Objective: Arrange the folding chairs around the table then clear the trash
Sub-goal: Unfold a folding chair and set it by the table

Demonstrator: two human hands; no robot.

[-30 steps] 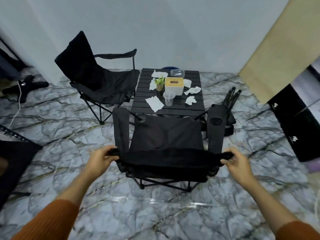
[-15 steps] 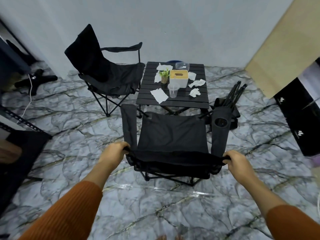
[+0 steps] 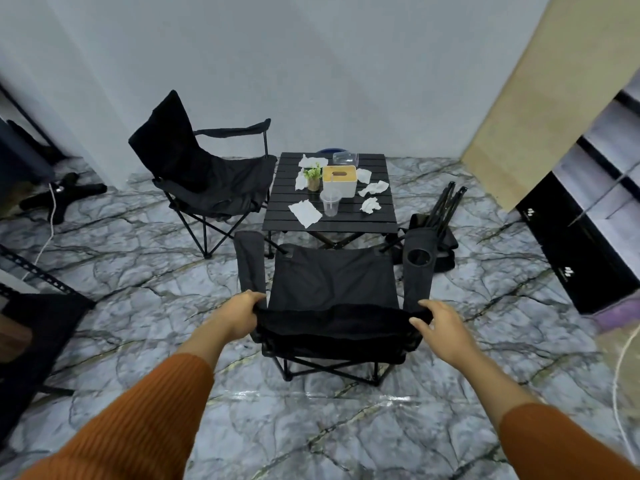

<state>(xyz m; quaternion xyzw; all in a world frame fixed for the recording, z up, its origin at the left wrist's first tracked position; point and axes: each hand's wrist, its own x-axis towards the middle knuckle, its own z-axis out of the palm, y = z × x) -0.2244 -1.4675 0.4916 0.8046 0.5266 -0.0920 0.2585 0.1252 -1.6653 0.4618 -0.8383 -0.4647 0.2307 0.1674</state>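
A black folding chair (image 3: pixel 332 285) stands open on the marble floor, facing the near edge of the low black slatted table (image 3: pixel 346 223). My left hand (image 3: pixel 242 317) grips the left top corner of its backrest and my right hand (image 3: pixel 443 329) holds the right top corner. A second open chair (image 3: pixel 207 181) sits at the table's left side. A folded chair (image 3: pixel 446 209) lies on the floor to the right. On the table are crumpled tissues (image 3: pixel 370 205), a flat napkin (image 3: pixel 304 213) and a clear plastic cup (image 3: pixel 330 202).
A tissue box (image 3: pixel 339 180), a small potted plant (image 3: pixel 313 176) and a tipped clear container (image 3: pixel 344 157) also sit on the table. Black cabinets (image 3: pixel 581 251) stand at the right, a dark stand base (image 3: pixel 62 195) with a cable at the left, and dark furniture (image 3: pixel 31 341) at the near left.
The chair has slid forward toward the table with both hands still on its backrest. The view has pulled back and risen, and my hands appear closer together.
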